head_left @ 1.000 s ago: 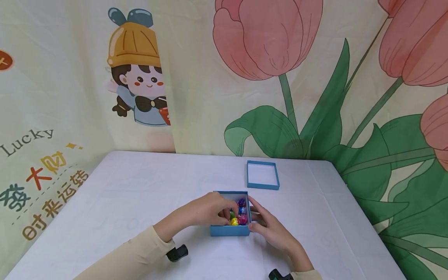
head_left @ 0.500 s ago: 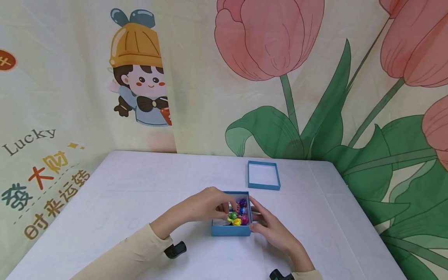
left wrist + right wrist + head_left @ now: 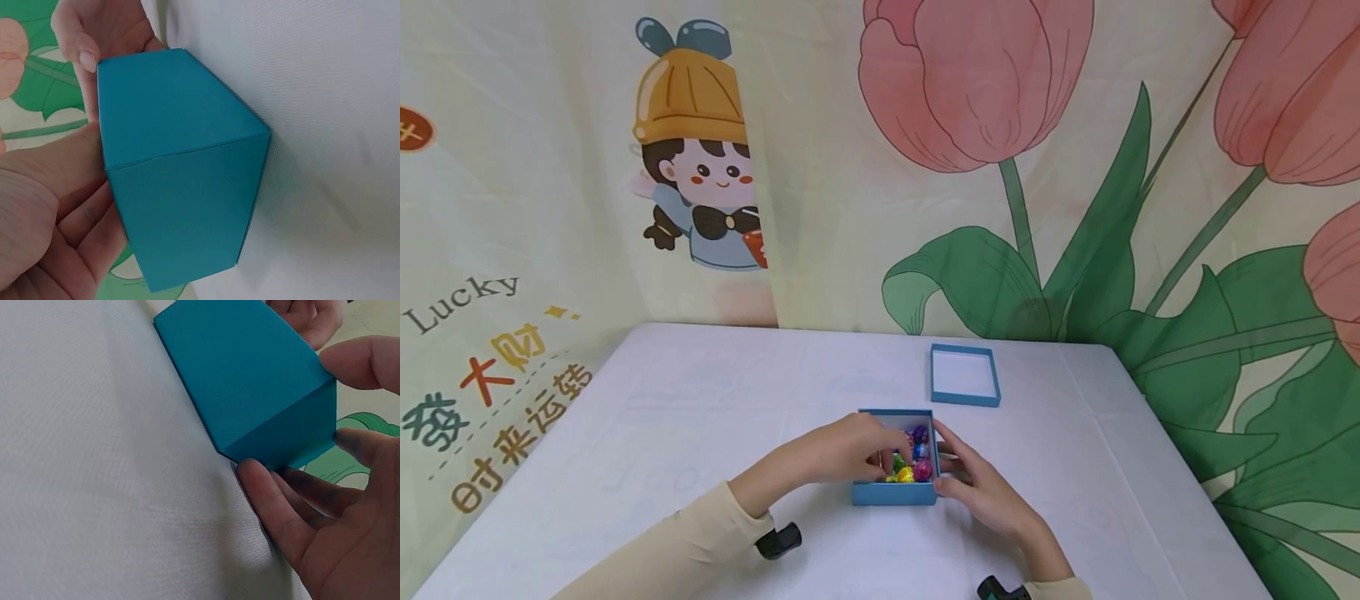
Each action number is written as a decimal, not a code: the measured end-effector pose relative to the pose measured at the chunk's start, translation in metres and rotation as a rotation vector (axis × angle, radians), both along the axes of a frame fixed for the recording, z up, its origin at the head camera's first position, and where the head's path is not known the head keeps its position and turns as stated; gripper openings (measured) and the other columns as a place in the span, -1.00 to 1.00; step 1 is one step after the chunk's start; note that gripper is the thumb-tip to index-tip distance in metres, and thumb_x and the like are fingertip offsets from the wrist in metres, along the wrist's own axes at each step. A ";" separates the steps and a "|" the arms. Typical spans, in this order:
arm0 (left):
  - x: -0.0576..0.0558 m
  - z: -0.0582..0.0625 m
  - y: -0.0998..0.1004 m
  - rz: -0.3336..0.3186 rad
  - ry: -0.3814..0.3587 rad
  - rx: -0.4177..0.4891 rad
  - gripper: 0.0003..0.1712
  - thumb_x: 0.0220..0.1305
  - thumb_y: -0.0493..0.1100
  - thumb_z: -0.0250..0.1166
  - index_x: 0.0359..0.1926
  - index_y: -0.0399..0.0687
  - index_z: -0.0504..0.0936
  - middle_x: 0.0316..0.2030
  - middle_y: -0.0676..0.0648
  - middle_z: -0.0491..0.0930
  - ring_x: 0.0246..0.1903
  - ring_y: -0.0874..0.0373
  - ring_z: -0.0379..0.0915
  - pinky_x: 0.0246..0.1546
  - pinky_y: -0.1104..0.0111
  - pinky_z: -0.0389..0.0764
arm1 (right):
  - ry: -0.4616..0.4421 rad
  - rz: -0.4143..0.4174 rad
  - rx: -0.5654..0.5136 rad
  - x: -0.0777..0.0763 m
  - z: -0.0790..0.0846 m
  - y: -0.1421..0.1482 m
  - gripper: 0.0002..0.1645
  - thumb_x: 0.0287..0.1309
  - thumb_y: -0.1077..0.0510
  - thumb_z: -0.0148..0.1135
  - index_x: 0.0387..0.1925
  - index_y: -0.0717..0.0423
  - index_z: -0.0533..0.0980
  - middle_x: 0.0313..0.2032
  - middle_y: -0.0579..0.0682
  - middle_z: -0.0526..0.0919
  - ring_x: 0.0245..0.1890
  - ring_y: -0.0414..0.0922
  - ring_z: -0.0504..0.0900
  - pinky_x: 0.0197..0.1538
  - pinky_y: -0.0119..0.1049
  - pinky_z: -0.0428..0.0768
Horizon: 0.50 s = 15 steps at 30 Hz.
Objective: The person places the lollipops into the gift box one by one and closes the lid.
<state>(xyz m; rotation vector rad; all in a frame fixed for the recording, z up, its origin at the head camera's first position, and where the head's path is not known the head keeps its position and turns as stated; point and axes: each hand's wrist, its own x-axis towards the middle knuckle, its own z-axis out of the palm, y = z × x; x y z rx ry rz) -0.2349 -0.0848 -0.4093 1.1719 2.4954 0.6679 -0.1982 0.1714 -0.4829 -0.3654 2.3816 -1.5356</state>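
A blue rectangular box stands on the table, its top uncovered. Shiny candies in colourful wrappers, several of them, lie inside toward its right side. My left hand reaches over the left wall with bent fingers down among the candies. Those fingertips are hidden in the box, and I cannot tell whether they pinch a candy. On the right, my right hand holds the box, thumb at the near right corner and fingers along the right wall. In the right wrist view the thumb meets the box's top edge, with fingers low on its side.
Behind the box, slightly right, a blue-rimmed lid lies with its white inside facing up. A white cloth covers the table. A printed backdrop with tulips and a cartoon figure hangs behind the far edge.
The left hand lifted slightly, showing more of the green and yellow candies, then lowered again and moved a little right into the box. The right hand, box and lid stay in place.
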 end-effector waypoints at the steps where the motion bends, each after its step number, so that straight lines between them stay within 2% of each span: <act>1: 0.000 -0.001 0.000 -0.009 0.002 -0.002 -0.65 0.32 -0.37 0.48 0.02 0.12 0.74 -0.31 0.16 0.75 -0.33 0.40 0.58 -0.20 0.57 0.64 | -0.001 0.001 0.000 0.000 0.000 0.000 -0.05 0.44 -0.09 0.25 0.70 -0.36 0.04 0.52 0.17 0.36 0.41 0.16 0.49 0.45 0.28 0.40; 6: -0.001 -0.004 0.000 -0.040 0.005 -0.003 -0.62 0.32 -0.38 0.48 0.06 0.12 0.74 -0.31 0.16 0.75 -0.34 0.40 0.57 -0.20 0.58 0.64 | -0.006 0.007 -0.003 0.000 0.000 0.001 -0.05 0.44 -0.10 0.25 0.70 -0.36 0.04 0.53 0.17 0.35 0.42 0.17 0.48 0.44 0.28 0.40; 15: 0.000 -0.002 0.002 -0.033 0.029 -0.019 -0.66 0.31 -0.41 0.46 -0.04 0.11 0.73 -0.34 0.14 0.74 -0.36 0.38 0.57 -0.20 0.57 0.63 | -0.009 0.000 -0.003 0.000 -0.001 0.000 -0.05 0.44 -0.11 0.26 0.70 -0.38 0.04 0.53 0.17 0.36 0.41 0.16 0.49 0.45 0.28 0.40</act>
